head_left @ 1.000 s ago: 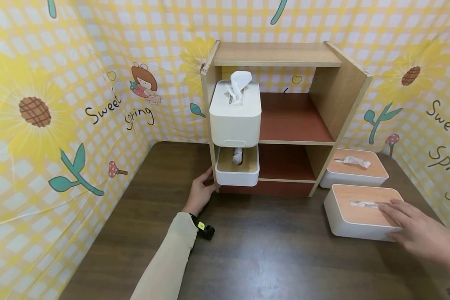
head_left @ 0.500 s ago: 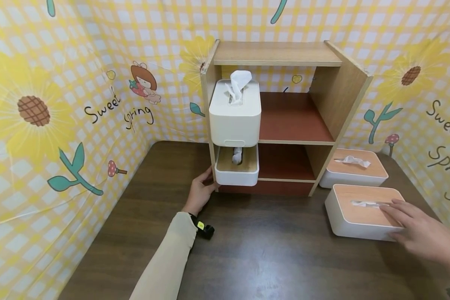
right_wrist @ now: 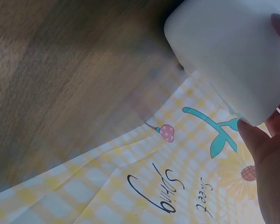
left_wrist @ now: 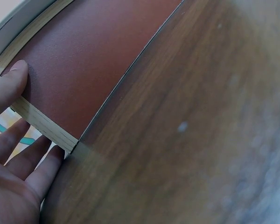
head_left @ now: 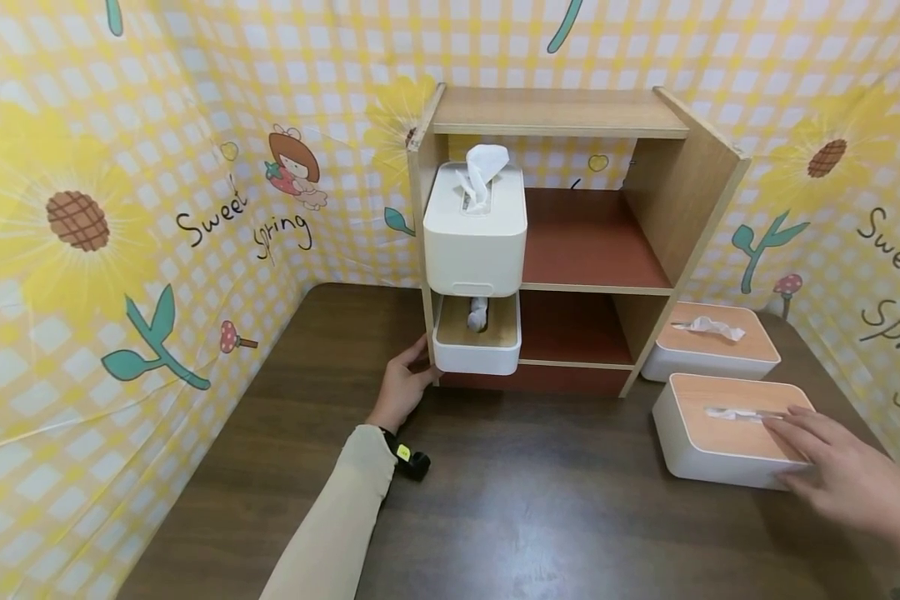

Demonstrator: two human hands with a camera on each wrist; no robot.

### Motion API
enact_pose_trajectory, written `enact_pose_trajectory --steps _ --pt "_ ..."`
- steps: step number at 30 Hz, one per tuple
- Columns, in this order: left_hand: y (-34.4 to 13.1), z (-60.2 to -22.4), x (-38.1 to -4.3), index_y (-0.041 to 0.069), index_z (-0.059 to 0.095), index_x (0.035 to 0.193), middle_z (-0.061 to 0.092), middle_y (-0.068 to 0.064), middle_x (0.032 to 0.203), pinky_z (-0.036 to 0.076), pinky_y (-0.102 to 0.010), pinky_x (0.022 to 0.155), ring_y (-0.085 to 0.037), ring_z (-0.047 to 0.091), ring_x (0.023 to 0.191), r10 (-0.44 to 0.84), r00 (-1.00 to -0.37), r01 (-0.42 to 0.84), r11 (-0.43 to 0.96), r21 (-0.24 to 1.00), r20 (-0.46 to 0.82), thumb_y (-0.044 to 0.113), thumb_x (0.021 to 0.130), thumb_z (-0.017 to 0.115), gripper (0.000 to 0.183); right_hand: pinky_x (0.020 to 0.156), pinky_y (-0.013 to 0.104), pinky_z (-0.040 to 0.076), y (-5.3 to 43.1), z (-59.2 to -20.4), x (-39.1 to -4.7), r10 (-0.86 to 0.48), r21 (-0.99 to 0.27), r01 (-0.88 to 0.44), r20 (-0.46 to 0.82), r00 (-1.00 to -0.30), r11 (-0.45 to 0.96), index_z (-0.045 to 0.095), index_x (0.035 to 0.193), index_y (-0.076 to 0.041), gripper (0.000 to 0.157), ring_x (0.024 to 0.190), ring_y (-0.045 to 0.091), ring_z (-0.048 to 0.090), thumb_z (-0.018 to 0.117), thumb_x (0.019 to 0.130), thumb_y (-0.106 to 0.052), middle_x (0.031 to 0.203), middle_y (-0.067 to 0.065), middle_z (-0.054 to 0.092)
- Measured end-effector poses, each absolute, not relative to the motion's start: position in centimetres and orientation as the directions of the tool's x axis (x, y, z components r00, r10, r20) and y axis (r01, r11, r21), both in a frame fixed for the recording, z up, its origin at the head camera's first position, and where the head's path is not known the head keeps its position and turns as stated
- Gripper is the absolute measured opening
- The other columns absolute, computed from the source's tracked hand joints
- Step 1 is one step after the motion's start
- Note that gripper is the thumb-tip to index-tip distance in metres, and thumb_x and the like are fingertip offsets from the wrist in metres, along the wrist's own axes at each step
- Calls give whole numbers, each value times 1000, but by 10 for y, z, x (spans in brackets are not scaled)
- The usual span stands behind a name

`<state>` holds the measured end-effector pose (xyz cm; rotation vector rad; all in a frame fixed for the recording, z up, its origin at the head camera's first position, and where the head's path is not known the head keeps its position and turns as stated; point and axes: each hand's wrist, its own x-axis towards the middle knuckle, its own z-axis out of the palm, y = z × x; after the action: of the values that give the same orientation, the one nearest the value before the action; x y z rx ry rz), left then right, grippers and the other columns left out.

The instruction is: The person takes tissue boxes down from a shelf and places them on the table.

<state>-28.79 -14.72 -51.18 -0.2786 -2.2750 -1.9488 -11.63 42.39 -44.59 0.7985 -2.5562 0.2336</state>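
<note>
My left hand [head_left: 401, 390] holds the lower front edge of the left side panel [left_wrist: 44, 122] of a small wooden shelf unit. In the left wrist view the thumb lies on the inner side, with several fingers behind the panel. My right hand [head_left: 843, 471] grips the right end of a white tissue box [head_left: 742, 421] with a wood-look lid, fingers on top, thumb low at the front. The right wrist view shows that box's pale wall [right_wrist: 224, 56]. A cream tissue box [head_left: 476, 258] stands on the middle shelf at left; a white wood-topped box [head_left: 476, 360] sits below it.
Another wood-topped tissue box [head_left: 708, 367] stands behind the gripped one, beside the shelf's right side panel [head_left: 693, 200]. Both boxes on the shelves jut past the front edge. A dark wood table [head_left: 540, 500] lies beneath, with yellow checked cloth [head_left: 150, 333] around it.
The head view has shifted slightly. Both hands and all the boxes keep their places.
</note>
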Motion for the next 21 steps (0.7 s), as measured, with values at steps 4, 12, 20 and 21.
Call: enact_pose_trajectory --steps 4,12,20,21 --pt "-147 -511 -288 20 50 143 61 -5 129 53 -33 79 -24 56 115 49 -974 226 155 962 221 9 87 74 62 109 16 7 424 -446 -116 -499 -30 -582 480 -722 813 54 135 -9 80 139 21 30 41 88 -72 118 25 54" --pt "-147 -511 -288 19 50 144 61 -8 128 53 -30 77 -25 57 114 50 -973 232 155 960 227 8 87 74 63 114 25 7 423 -447 -114 -473 -27 -541 450 -758 841 53 136 -7 76 135 34 35 58 87 -65 120 24 52" --pt "-147 -512 -289 20 51 143 62 -7 127 53 -30 77 -24 57 113 48 -974 225 157 962 220 8 87 74 62 116 41 10 421 -447 -111 -430 -20 -476 398 -811 879 50 137 -4 90 131 43 36 91 57 -16 124 24 51" --pt "-147 -512 -289 20 51 143 62 -6 127 53 -30 78 -24 57 113 48 -974 225 159 961 220 8 87 74 62 116 40 9 421 -447 -111 -430 -19 -476 399 -810 879 50 136 -4 90 131 43 36 91 57 -17 124 24 51"
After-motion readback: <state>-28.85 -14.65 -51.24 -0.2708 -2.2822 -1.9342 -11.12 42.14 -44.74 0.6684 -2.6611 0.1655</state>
